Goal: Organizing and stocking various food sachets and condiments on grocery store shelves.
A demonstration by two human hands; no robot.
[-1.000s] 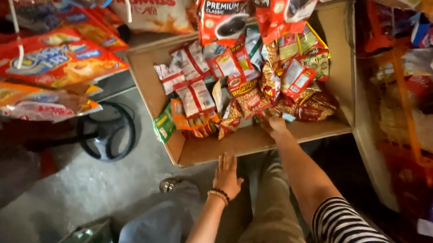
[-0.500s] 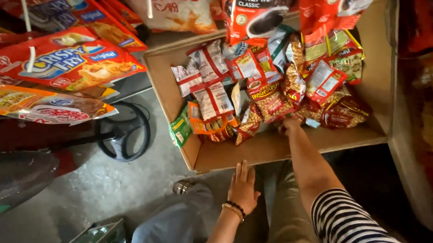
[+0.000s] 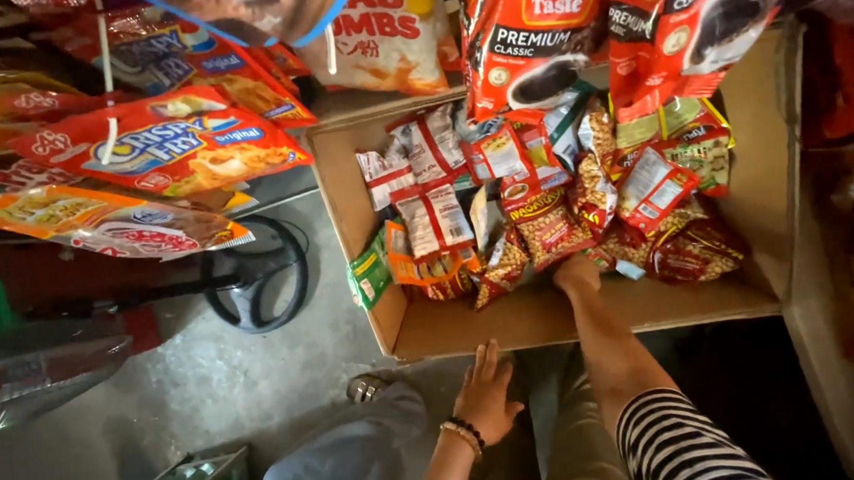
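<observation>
Your right hand [image 3: 575, 272] reaches into the brown cardboard box [image 3: 550, 316]; whether its grip clasps anything, you cannot tell. Just beyond it lies the red-labelled peanut packet [image 3: 550, 225], long axis pointing away. Your left hand [image 3: 484, 397] rests open, nearer you.

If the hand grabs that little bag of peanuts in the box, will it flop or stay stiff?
The peanut bag is a thin, crinkled packet, so it would probably flop and bend. It looks plump with loose nuts, so likely a bit heavy for its size. Its glossy film may feel slippery to the right hand reaching among the packets.
</observation>
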